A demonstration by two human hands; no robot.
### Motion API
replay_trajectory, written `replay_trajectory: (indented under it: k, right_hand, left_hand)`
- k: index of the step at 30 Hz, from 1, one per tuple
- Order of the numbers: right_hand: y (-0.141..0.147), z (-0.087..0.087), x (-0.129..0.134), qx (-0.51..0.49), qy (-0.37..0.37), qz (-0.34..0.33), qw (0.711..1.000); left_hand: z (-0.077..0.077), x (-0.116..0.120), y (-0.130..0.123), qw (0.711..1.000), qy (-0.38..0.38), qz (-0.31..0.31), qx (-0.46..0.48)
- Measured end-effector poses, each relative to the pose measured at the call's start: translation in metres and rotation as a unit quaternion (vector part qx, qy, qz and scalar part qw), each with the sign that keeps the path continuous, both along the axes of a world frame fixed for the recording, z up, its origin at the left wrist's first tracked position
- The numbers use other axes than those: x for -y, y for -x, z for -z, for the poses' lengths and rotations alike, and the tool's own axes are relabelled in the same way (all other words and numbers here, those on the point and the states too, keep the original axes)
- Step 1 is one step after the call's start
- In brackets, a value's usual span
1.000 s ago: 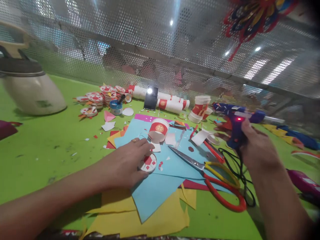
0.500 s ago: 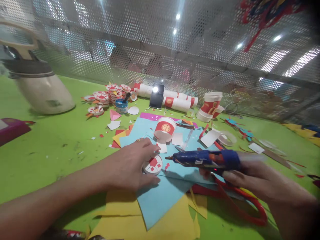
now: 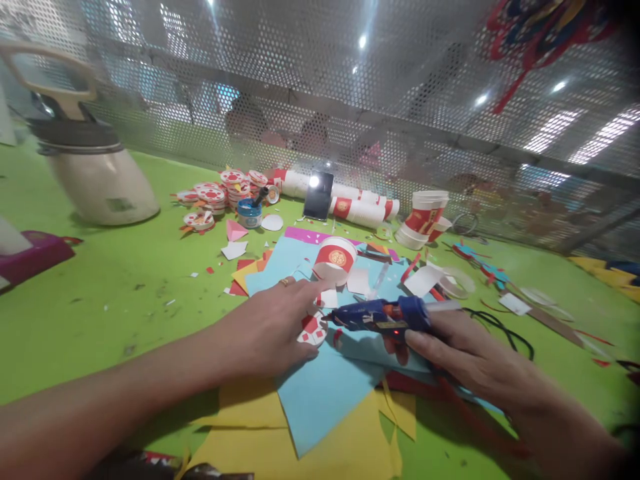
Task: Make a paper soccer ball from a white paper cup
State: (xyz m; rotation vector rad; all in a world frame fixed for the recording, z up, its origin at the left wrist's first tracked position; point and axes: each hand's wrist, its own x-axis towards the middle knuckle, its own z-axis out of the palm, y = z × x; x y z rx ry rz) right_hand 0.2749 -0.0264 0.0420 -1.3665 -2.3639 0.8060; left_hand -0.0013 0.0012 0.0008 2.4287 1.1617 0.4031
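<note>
Plainly, two hands [image 3: 273, 327] [image 3: 473, 353] — one grips one glue gun [image 3: 375, 316].

A grey metal screen [image 3: 150, 120] pricked with small holes rises along the far side of the bright green tabletop [image 3: 120, 327], which is scuffed with dark marks. A rail [image 3: 465, 139] runs slantwise across it, and I make out blurred shapes behind. White lights [image 3: 363, 42] gleam high up; to the right, pale striped brightness [image 3: 555, 130] shows, its source unclear to me
</note>
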Motion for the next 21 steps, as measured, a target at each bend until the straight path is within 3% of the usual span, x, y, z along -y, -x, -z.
replay_trajectory:
  k: [21]
  right_hand:
    - [0.0062,0.0007,0.0023,0.043,0.043,0.016,0.998]
  left_hand:
    - [0.0002,-0.0025,0.001,1.0,0.008,0.016,0.005]
